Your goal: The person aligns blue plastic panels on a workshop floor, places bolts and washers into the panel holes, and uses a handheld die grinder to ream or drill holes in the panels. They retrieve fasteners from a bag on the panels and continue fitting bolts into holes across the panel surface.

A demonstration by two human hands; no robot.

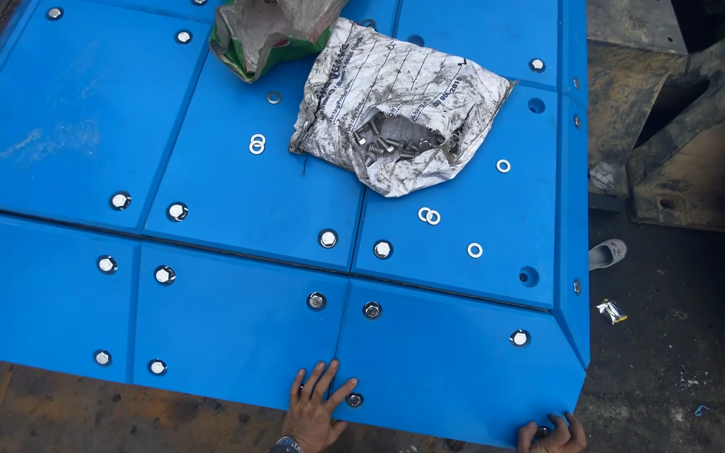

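head view: two hands (314, 409) (554, 434) grip blue panel (455, 377); two bags (396, 105).

The near edge of the blue panel worktop (237, 335) is being occupied by the left hand (314, 408), spread flat, and by the right hand (552, 434), curled at the corner; open edge is being left between them. The near row of panels is being interrupted only by low bolt heads (316, 300). Farther back, the middle is being blocked by a crumpled grey sack of bolts (396, 109), with a green bag (263, 33) just behind it. Loose washers (429, 216) are being left scattered beside the sack. The far left panels are being kept open.
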